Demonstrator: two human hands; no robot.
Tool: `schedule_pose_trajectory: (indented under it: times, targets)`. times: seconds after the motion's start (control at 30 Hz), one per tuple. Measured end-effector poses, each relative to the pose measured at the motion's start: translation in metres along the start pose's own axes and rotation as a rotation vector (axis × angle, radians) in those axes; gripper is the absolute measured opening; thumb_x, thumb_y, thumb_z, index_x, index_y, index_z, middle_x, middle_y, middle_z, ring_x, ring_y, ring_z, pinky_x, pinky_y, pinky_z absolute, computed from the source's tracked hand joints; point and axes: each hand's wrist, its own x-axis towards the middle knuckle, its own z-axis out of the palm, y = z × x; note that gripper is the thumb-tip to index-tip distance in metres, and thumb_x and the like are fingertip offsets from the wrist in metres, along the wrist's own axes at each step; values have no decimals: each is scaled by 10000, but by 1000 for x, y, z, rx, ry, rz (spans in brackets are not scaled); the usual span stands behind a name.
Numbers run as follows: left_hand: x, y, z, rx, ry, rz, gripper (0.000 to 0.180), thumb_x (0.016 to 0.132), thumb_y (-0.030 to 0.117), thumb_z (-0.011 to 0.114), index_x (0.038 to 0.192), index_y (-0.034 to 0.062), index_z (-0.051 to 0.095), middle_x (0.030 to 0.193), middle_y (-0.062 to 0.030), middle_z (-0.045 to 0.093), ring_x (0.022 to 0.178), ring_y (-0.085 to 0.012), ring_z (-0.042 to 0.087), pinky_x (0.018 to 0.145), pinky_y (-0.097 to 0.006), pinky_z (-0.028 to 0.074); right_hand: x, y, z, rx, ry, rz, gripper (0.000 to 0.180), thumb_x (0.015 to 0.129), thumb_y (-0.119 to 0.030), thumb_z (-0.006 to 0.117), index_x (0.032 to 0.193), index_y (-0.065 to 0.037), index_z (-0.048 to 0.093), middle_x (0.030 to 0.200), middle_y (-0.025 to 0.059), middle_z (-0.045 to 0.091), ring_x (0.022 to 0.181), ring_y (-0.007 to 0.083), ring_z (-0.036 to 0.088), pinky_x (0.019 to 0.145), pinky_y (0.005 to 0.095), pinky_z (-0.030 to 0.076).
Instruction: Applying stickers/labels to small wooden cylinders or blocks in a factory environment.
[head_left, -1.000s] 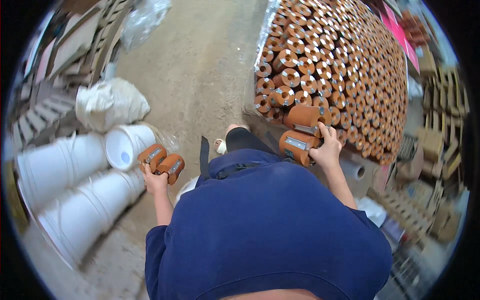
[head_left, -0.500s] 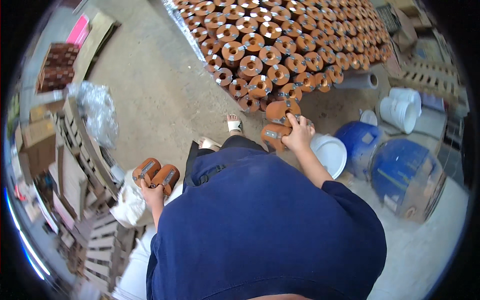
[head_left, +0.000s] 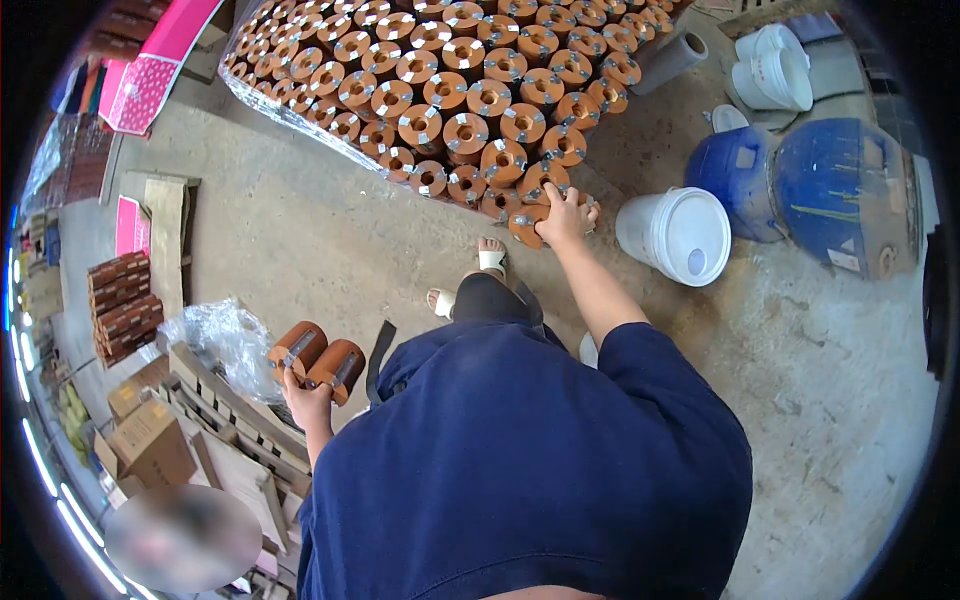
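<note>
My left hand (head_left: pixel 308 402) is closed on a pair of orange-brown cylinders, one cylinder (head_left: pixel 301 345) beside the other cylinder (head_left: pixel 343 362), held out to my left. Each has a dark grey strip along its side. To the front right, my right hand (head_left: pixel 568 218) is closed on two more such cylinders, an upper one (head_left: pixel 543 181) and a lower one (head_left: pixel 523 224), with fingers in or at their centre holes. These two are at the near corner of a large stack of upright cylinders (head_left: pixel 465 133), with holes and small silvery patches on their ends. My right fingertips are partly hidden.
A white lidded bucket (head_left: pixel 655 235) stands right of my right hand, with blue drums (head_left: pixel 835 185) beyond and white buckets (head_left: pixel 770 75) farther back. At left are crumpled clear plastic (head_left: pixel 220 340), a wooden pallet (head_left: pixel 235 425), a cardboard box (head_left: pixel 150 440) and stacked red-brown pieces (head_left: pixel 125 305).
My body has turned and moved nearer the stack. My right hand has carried its two cylinders forward against the stack's near corner. My left hand still holds its pair.
</note>
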Motion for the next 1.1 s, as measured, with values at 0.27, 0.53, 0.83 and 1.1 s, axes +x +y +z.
schedule_pose_trajectory:
  times: [0.27,0.53,0.83,1.1]
  targets:
    - [-11,-3,2,47,-128,4,738,533,148,620,1231,100,385,1066,-161,473,962,-320,503,809,-384,422,-1,-8,8,-9,69,-28,656,651,-136,662,1224,-271,373,1201,144,365,1030,413,428,965,479,160]
    - [-7,-5,23,26,-210,48,743,535,167,634,1231,111,383,1053,-167,474,958,-324,507,814,-389,427,13,-2,5,-48,7,-63,649,653,-165,664,1221,-283,372,1169,153,380,1016,389,439,909,460,223]
    - [-20,18,0,42,-121,-25,726,512,233,675,1185,239,404,1124,-111,457,1004,-288,507,814,-375,441,17,14,16,-41,214,-305,703,619,-352,690,1244,-313,369,1198,118,422,1104,285,406,858,488,321]
    - [-40,3,-13,25,-141,-142,678,539,285,671,1166,260,414,1072,-115,483,959,-284,535,757,-410,454,-2,11,6,-13,166,-259,826,635,-189,668,1325,-285,223,1139,144,417,1013,329,442,835,489,308]
